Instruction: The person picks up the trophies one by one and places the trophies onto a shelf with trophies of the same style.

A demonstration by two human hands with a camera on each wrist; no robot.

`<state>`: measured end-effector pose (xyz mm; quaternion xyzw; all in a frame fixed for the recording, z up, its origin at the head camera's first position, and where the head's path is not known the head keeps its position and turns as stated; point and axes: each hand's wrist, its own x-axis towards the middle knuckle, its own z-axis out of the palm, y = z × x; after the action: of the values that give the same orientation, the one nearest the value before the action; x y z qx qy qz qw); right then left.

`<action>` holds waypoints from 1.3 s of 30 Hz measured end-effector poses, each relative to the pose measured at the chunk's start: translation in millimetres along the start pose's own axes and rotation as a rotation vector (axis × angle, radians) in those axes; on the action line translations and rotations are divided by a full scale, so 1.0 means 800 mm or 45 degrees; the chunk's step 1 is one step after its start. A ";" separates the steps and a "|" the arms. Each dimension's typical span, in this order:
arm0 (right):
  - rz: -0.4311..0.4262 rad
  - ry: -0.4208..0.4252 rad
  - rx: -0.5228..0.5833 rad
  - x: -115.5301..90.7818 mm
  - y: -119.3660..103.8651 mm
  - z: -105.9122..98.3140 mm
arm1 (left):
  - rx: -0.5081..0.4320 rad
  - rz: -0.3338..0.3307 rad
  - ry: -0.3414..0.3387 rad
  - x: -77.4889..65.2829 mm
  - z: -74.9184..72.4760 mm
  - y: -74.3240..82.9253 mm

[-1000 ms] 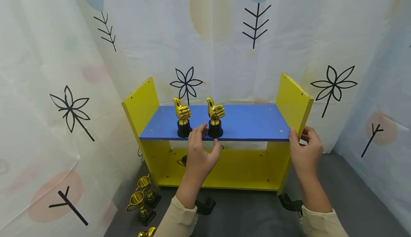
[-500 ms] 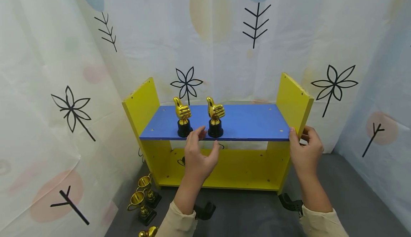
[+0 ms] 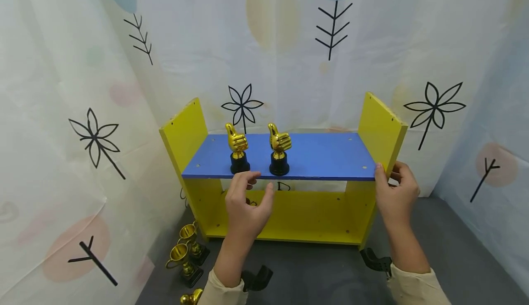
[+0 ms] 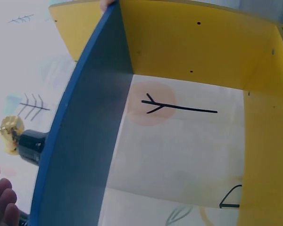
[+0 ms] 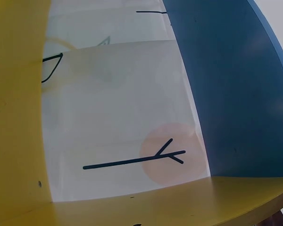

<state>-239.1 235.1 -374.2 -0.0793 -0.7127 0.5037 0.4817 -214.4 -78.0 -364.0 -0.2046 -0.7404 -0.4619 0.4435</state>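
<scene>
Two gold thumbs-up trophies with black bases stand upright on the blue shelf board [image 3: 326, 158], the left trophy [image 3: 237, 146] and the right trophy [image 3: 279, 149]. My left hand [image 3: 245, 211] is in front of the board's edge, below the left trophy, thumb and fingers spread apart with nothing between them. Its fingertips [image 4: 2, 197] show at the left edge of the left wrist view, near a trophy [image 4: 32, 145]. With thumb at the front and fingers around the outside, my right hand [image 3: 396, 197] grips the shelf's right yellow side panel [image 3: 382, 132].
Two gold cup trophies, a front one [image 3: 183, 263] and a rear one [image 3: 193, 243], stand on the grey surface left of the shelf. A gold piece [image 3: 191, 297] shows at the bottom edge. Patterned cloth [image 3: 297, 66] hangs behind. The lower yellow compartment [image 3: 306, 215] is partly hidden by my left hand.
My left hand has drawn back from between the two trophies, moving left and slightly down. The right hand keeps its grip on the side panel, and both trophies stay standing.
</scene>
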 end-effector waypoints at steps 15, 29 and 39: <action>-0.019 0.016 0.006 0.003 0.002 0.001 | -0.066 -0.029 -0.042 -0.007 -0.049 0.020; -0.009 0.010 0.012 0.002 0.004 0.001 | 0.023 -0.121 -0.075 -0.026 -0.079 0.022; -0.005 -0.001 0.007 0.001 0.002 0.000 | 0.094 -0.208 -0.023 -0.046 -0.100 0.012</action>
<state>-240.2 236.4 -374.5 -0.0762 -0.7116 0.5049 0.4826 -151.0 -138.4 -376.1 -0.1312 -0.7751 -0.4670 0.4049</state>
